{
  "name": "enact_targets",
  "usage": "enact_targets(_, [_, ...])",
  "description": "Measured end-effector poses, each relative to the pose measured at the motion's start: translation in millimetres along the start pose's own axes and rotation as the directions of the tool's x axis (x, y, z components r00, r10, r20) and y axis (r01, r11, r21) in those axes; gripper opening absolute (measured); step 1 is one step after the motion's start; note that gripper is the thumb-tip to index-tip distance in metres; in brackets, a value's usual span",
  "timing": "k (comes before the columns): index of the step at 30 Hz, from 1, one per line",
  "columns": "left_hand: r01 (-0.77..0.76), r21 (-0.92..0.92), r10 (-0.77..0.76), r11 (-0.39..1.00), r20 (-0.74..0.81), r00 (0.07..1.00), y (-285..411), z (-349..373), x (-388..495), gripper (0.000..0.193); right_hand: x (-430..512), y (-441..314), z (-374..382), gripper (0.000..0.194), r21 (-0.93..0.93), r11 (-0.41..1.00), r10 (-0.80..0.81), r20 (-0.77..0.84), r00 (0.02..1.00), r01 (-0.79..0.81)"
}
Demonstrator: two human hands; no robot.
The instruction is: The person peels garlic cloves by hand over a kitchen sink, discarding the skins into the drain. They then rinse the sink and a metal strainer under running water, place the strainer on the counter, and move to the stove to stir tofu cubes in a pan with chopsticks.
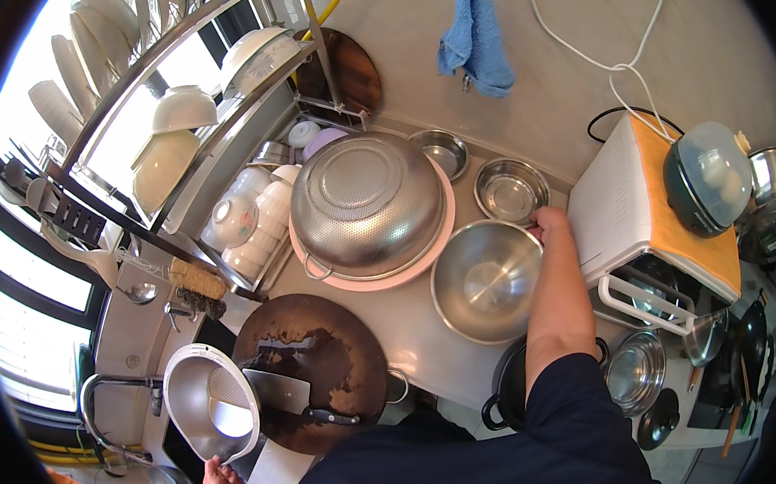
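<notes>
At the bottom left, my left hand point(223, 480) grips the rim of a stainless steel washing basin point(182, 389) with a perforated draining section, held tilted over the sink area. My right arm stretches across the counter. The fingers of my right hand point(549, 223) are closed at the far rim of a wide stainless steel mixing bowl point(473, 282), and the bowl's inside shows no contents. Just behind that hand sits a smaller steel bowl point(512, 190). A cleaver point(283, 393) with a black handle lies on a round, wet wooden chopping board point(320, 345) near my body.
A big perforated colander point(370, 200) rests upside down on a pink basin point(449, 212). Left of it stands a dish rack point(180, 227) with bowls. A white toaster oven point(607, 190) carries an egg cooker point(706, 176). A black pot point(509, 385) is below my right arm.
</notes>
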State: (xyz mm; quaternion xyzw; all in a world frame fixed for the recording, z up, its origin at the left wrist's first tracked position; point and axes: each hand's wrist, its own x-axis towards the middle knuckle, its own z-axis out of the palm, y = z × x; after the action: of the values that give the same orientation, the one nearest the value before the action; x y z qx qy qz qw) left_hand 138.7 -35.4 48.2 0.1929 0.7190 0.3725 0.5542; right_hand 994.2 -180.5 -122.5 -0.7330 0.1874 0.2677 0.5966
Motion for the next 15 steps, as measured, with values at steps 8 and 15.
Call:
enact_targets(8, [0.032,0.003,-0.032,0.999,0.053,0.998,-3.8,1.1,0.8,0.031,-2.8,6.6,3.5,0.018,0.109,0.987,-0.112,-0.054,0.992,0.117])
enact_targets(15, [0.017,0.028,-0.018,0.999,0.036,0.999,-5.5,1.2,-16.3,0.03,-16.6,-1.8,6.4,0.019,0.174,0.979,-0.101,-0.024,0.995,0.104])
